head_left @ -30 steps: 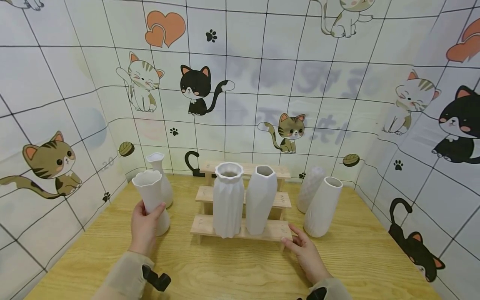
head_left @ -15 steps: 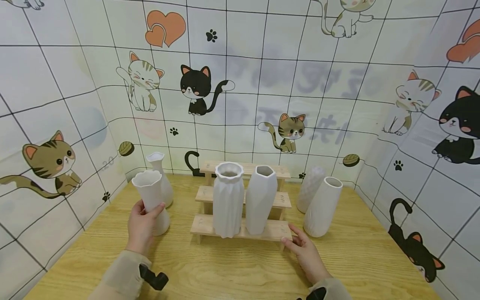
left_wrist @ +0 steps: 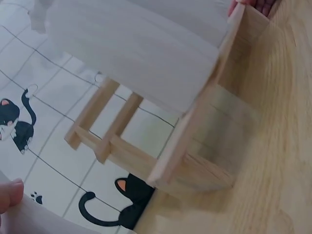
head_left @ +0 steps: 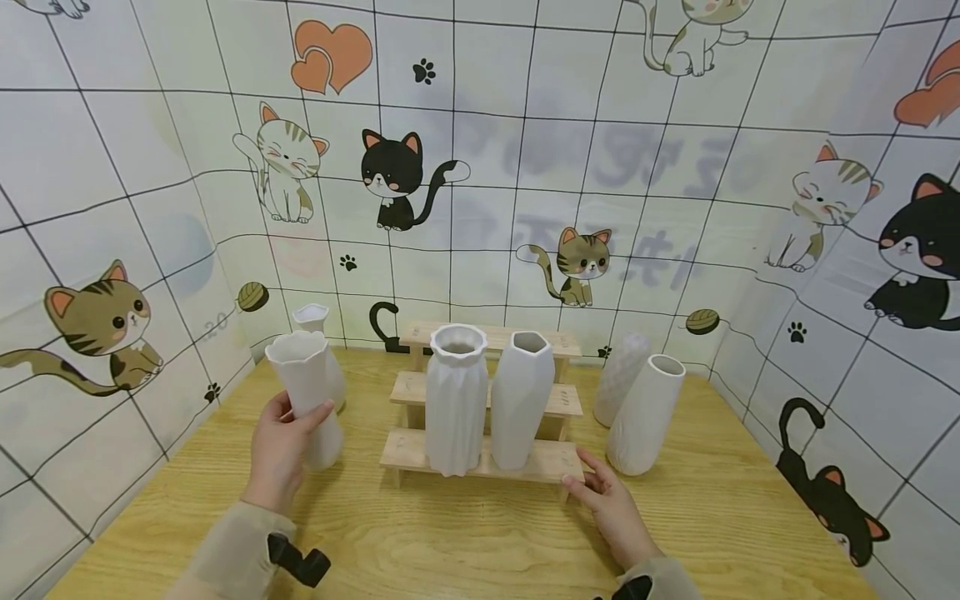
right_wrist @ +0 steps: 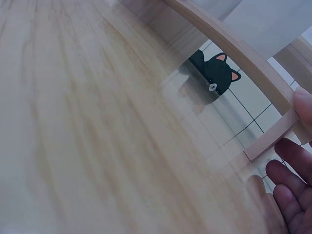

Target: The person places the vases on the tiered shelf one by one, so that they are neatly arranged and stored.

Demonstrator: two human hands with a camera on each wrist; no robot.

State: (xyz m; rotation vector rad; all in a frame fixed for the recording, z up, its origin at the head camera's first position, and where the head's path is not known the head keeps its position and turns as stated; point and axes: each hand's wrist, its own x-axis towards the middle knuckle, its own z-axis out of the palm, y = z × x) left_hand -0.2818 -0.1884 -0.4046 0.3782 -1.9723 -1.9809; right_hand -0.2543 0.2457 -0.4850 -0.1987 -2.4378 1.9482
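My left hand (head_left: 279, 450) grips a white vase (head_left: 302, 379) with a scalloped, flared rim, thumb on its near side. In the left wrist view a thumb tip (left_wrist: 12, 193) and part of this pale vase (left_wrist: 46, 219) show at the lower left. My right hand (head_left: 611, 508) holds the right end of the lowest step of a three-tier wooden stand (head_left: 558, 457). Its thumb (right_wrist: 303, 105) lies on the board, with curled fingers beside the leg. On that step stand a ribbed white vase (head_left: 456, 404) and a faceted white vase (head_left: 522, 400).
Behind the held vase stands another white vase (head_left: 335, 379), partly hidden. Right of the stand are a smooth, slanted-looking white vase (head_left: 647, 417) and a textured white vase (head_left: 618, 375). The wooden table (head_left: 450, 542) meets cat-printed walls (head_left: 487, 167) at the back and sides.
The vase in my left hand has risen slightly and shifted a little right, covering more of the vase behind it. My left forearm has swung left. My right hand and the stand look unmoved.
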